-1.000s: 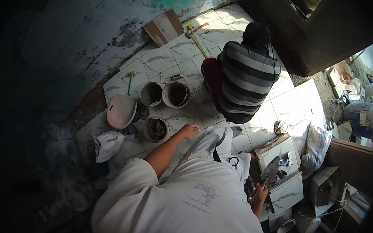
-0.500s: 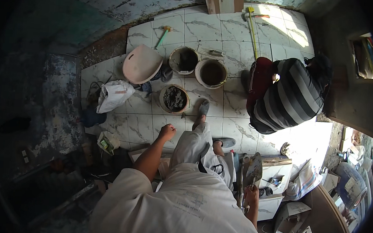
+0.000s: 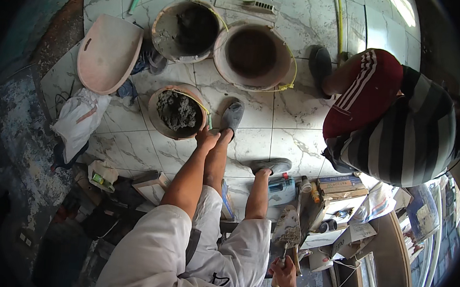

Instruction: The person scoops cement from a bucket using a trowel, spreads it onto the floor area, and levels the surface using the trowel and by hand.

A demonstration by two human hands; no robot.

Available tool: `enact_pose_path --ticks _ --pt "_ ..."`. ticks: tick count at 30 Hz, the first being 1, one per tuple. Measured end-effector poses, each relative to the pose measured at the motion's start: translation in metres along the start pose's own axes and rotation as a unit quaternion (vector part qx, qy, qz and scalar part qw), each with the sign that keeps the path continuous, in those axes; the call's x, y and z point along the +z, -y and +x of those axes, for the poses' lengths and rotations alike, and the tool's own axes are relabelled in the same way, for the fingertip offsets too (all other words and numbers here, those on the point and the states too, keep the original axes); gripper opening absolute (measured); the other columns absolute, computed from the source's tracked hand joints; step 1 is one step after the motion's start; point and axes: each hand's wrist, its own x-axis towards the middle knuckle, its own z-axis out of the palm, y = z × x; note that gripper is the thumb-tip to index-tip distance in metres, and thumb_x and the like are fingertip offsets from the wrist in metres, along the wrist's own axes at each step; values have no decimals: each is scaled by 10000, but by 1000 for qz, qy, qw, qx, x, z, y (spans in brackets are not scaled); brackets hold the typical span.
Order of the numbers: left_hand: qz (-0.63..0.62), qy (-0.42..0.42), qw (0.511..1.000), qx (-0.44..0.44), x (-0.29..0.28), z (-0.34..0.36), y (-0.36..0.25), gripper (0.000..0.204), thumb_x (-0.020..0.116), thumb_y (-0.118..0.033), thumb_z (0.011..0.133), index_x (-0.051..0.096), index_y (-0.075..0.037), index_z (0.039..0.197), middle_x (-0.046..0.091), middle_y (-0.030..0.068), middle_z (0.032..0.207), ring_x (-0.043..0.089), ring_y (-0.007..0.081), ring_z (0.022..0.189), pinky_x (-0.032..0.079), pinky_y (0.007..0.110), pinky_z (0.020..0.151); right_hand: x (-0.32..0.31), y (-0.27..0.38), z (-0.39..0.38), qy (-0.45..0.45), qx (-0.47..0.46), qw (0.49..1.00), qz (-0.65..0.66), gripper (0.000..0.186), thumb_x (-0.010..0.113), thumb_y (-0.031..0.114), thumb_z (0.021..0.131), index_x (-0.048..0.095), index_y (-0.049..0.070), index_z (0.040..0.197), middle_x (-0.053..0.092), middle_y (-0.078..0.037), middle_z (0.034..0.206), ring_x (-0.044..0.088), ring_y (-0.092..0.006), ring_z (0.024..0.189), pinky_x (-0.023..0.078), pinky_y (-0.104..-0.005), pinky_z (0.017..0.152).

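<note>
Left hand (image 3: 207,140): at right rim of round, pinkish plastic mortar bucket (image 3: 158,121) on white tiles (image 3: 296,111); closure unclear. Right hand (image 3: 285,274): clamped on wooden-handled trowel (image 3: 289,228), right of bucket. Apparent step: grasping bucket; next requires secure hold.

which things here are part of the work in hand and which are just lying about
In use, it seems:
trowel, held in the right hand
bucket with grey mix, left hand at its rim, contact unclear

Probably just lying about:
pink scoop-shaped tub
white sack
blue jug
</note>
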Motion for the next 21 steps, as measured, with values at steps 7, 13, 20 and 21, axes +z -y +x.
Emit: enact_pose_path --ticks 7,13,20,21 --pt "-261 111 959 -3 14 49 32 427 725 -454 787 695 -66 962 716 56 893 661 157 848 499 317 808 8 -49 3 3 40 991 126 145 636 -5 781 531 11 879 584 -54 718 589 -139 599 498 -287 554" --pt "-206 27 978 1 11 3 19 375 753 -302 805 613 -27 1017 652 78 939 600 156 868 480 317 752 -1 -95 -3 -42 25 984 170 151 619 -15 769 516 36 868 558 -48 703 568 -147 571 476 -283 529" --pt "-245 24 969 -29 59 41 -14 671 722 -309 821 465 38 1334 542 206 1327 554 295 1177 432 380 974 -1 -159 23 -83 35 968 235 166 625 -25 755 504 41 848 552 -45 666 554 -140 554 463 -286 513" --pt "-230 -43 971 45 -4 83 23 604 715 -315 822 531 60 1259 619 206 1216 611 300 1068 469 389 897 12 -142 32 -32 27 964 261 164 627 -28 768 508 42 856 560 -43 690 556 -137 570 468 -293 521"
